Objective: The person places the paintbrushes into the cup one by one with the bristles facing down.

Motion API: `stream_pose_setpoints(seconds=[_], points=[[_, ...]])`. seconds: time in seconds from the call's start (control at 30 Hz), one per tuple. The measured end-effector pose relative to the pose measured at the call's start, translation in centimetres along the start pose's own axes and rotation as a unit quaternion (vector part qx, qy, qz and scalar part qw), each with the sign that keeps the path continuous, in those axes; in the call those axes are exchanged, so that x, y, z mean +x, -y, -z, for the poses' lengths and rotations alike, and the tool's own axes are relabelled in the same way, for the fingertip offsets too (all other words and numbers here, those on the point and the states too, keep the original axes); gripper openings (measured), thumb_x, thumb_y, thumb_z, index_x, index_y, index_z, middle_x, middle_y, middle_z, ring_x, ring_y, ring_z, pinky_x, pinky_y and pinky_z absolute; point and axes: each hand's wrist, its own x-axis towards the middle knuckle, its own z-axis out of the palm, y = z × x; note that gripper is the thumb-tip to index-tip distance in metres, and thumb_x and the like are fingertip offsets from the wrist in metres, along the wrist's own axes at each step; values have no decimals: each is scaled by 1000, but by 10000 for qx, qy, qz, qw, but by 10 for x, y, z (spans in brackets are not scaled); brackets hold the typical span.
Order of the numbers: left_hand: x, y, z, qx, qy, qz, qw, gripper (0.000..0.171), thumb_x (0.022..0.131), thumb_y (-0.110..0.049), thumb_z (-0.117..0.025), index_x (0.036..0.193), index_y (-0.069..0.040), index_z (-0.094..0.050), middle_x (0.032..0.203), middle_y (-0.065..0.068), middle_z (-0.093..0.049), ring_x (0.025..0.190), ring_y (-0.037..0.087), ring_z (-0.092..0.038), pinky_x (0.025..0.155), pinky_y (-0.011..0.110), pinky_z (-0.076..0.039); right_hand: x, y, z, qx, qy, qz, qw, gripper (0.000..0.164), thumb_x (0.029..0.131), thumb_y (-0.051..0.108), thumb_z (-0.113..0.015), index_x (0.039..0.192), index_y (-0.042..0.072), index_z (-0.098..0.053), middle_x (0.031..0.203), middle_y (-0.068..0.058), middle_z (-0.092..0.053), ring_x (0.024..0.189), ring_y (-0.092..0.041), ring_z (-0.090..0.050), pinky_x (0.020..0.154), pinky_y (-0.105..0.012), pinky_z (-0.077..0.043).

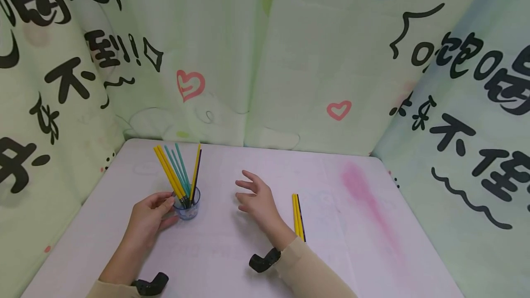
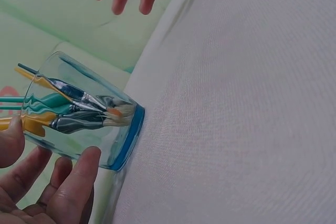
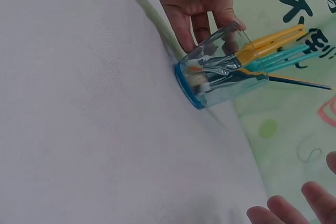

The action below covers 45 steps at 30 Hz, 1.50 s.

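Observation:
My left hand (image 1: 150, 215) holds a clear glass cup (image 1: 189, 214) with a blue base by its near side, thumb up at the rim. In the left wrist view the cup (image 2: 126, 145) stands on the white surface. Several paintbrushes (image 1: 170, 171) with yellow, teal and dark handles lean inside it, bristles down in the right wrist view. To the cup's right, my right hand (image 1: 257, 199) hovers with fingers spread and nothing in them. Beside its wrist lie more yellow and dark sticks (image 1: 296, 213), their lower ends hidden by the sleeve.
The table (image 1: 232, 270) has a white cover with a pink smear (image 1: 364, 192) at the right. A pale green curtain (image 1: 232, 59) printed with black characters and hearts hangs around the back and both sides. A black wrist mount (image 1: 265, 260) sits on each arm.

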Motion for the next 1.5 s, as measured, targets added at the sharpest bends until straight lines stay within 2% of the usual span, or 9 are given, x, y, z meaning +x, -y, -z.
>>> stream_pose_setpoints(seconds=[0.27, 0.57, 0.73, 0.97, 1.17, 1.5], points=[[0, -1, 0, -139, 48, 6, 9999, 51, 110, -27, -64, 154, -3, -53, 128, 10, -57, 108, 17, -63, 88, 29, -68, -9, -4, 19, -78, -171, -186, 9997, 65, 102, 8, -69, 162, 23, -47, 151, -17, -65, 124, -39, -72, 90, -46, -69], [-1, -1, 0, -154, 23, -11, 9999, 49, 110, -26, -64, 153, -2, -54, 127, 10, -58, 109, 18, -62, 88, 29, -68, -23, -9, 40, -144, -589, -579, 9965, 69, 98, 5, -69, 162, 19, -47, 144, -18, -69, 107, -36, -77, 75, -43, -71], [-1, 0, 0, -127, 7, -17, 9999, 49, 110, -26, -64, 152, -3, -55, 125, 9, -59, 109, 19, -62, 88, 28, -68, -31, -12, 56, -263, -808, -553, 9948, 71, 94, 1, -67, 160, 19, -49, 139, -21, -70, 101, -36, -79, 69, -43, -70], [-1, 0, 0, -100, -1, -65, 9999, 49, 110, -26, -64, 152, -3, -55, 126, 10, -60, 106, 16, -64, 87, 28, -68, -38, -13, 78, -398, -1039, -606, 9919, 64, 98, 2, -69, 157, 20, -52, 131, -22, -72, 94, -34, -78, 67, -43, -70], [-1, 1, 1, -111, 31, -83, 9999, 49, 110, -25, -64, 152, -2, -54, 125, 10, -60, 105, 15, -64, 87, 28, -68, -43, -13, 94, -700, -1257, -762, 9866, 64, 98, 3, -72, 157, 17, -52, 126, -22, -72, 89, -33, -76, 65, -41, -70], [-2, 0, 2, -196, 81, -173, 9996, 48, 110, -23, -63, 151, 1, -54, 118, 6, -61, 104, 15, -62, 87, 30, -68, -47, -23, 123, -1295, -1581, -1009, 9737, 62, 95, 6, -75, 154, 13, -56, 112, -16, -70, 76, -23, -69, 62, -38, -69]])
